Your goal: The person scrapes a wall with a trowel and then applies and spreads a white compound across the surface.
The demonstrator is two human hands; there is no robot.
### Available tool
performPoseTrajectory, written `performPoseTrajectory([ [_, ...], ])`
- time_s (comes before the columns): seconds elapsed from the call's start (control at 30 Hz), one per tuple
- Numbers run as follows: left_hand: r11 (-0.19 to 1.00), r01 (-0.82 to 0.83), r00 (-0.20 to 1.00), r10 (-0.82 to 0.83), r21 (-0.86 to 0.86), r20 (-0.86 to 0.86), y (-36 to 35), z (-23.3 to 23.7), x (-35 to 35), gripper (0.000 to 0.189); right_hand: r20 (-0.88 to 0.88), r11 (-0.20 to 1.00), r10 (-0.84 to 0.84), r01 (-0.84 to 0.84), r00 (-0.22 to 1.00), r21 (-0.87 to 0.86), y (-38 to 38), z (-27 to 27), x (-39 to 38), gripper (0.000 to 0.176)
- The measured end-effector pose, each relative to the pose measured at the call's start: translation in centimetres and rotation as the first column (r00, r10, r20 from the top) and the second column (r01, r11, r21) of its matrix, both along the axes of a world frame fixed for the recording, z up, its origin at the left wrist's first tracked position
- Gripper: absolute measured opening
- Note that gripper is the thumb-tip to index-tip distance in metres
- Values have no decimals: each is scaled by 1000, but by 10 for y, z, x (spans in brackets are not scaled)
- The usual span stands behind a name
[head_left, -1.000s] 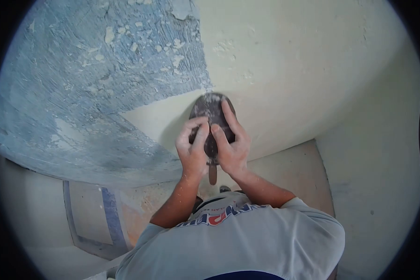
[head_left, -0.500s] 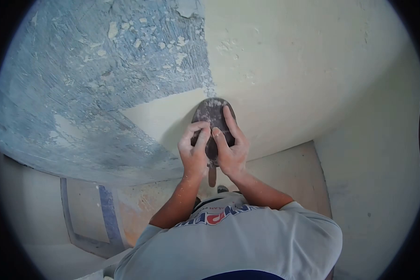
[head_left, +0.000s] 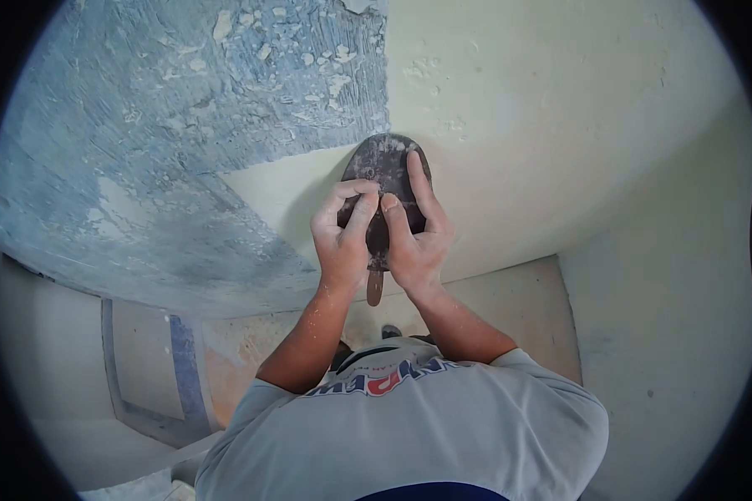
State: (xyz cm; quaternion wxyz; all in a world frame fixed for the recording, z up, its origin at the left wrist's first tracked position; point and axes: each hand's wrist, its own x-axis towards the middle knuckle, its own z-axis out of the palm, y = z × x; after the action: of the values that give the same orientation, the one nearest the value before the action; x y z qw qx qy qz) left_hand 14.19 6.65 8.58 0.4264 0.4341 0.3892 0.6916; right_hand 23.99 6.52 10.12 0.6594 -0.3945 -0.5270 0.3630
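A dark, dusty flat pad [head_left: 393, 171] with a rounded far end lies against the wall surface, on the border between its cream and blue areas. A short brown tab [head_left: 375, 288] sticks out of its near end. My left hand [head_left: 341, 230] grips the pad's left side, fingers bent over its face and thumb pressing near the middle. On the other side, my right hand [head_left: 422, 238] holds it with the thumb near the middle and a finger stretched along the right edge. White dust coats both hands. The pad's underside is hidden.
Rough blue plaster with pale flecks [head_left: 167, 134] covers the wall's left part. Smooth cream coating [head_left: 543, 108] covers the right, and a side wall [head_left: 660, 317] stands beyond a corner. A blue-edged recess [head_left: 146, 359] lies at lower left; the floor [head_left: 518, 309] shows below.
Both hands have slid the pad upward along the wall, away from my body. The grip looks the same. The view has shifted slightly.
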Motion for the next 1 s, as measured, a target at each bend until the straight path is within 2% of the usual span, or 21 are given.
performPoseTrajectory([
  [0.03, 1000, -10, 1000, 10, -1, -14, 1, -3, 0, 10, 0, 1000, 1, -1, 1000, 6, 1, -6, 0, 53],
  [0.1, 998, -44, 999, 45, 38, -26, 2, -4, 3, 10, 97, 984, -102, 86, 990, 153, 7, -17, -1, 53],
  [0.2, 998, -39, 998, 42, 52, -45, 6, 3, 1, 10, 56, 989, -65, 57, 996, 135, 7, -3, -1, 54],
  [0.27, 1000, 4, 1000, -4, 25, 1, 7, 11, 0, 11, 35, 995, -54, 51, 998, 92, 5, 4, -2, 55],
  [0.4, 1000, 15, 1000, -15, -14, 7, 1, -10, 3, 21, 50, 992, -63, 56, 997, 117, 0, -18, 0, 61],
  [0.47, 998, 34, 999, -33, -45, 26, -8, -19, 6, 31, 8, 976, -155, 152, 988, 154, -8, -33, 1, 68],
  [0.53, 993, 90, 992, -83, -75, 96, -14, -25, 9, 35, 2, 988, -128, 127, 992, 82, -11, -42, 4, 71],
  [0.67, 988, 125, 988, -115, -93, 102, -17, -30, 8, 34, 17, 996, -83, 82, 996, 14, -14, -43, 6, 66],
  [0.83, 1000, -8, 998, 7, -13, -57, -13, -33, 8, 27, -12, 998, -64, 64, 998, 23, -11, -39, 6, 62],
  [1.0, 996, 34, 999, -36, -85, -20, -15, -26, 8, 22, -7, 999, -48, 48, 999, 20, -9, -36, 6, 61],
])
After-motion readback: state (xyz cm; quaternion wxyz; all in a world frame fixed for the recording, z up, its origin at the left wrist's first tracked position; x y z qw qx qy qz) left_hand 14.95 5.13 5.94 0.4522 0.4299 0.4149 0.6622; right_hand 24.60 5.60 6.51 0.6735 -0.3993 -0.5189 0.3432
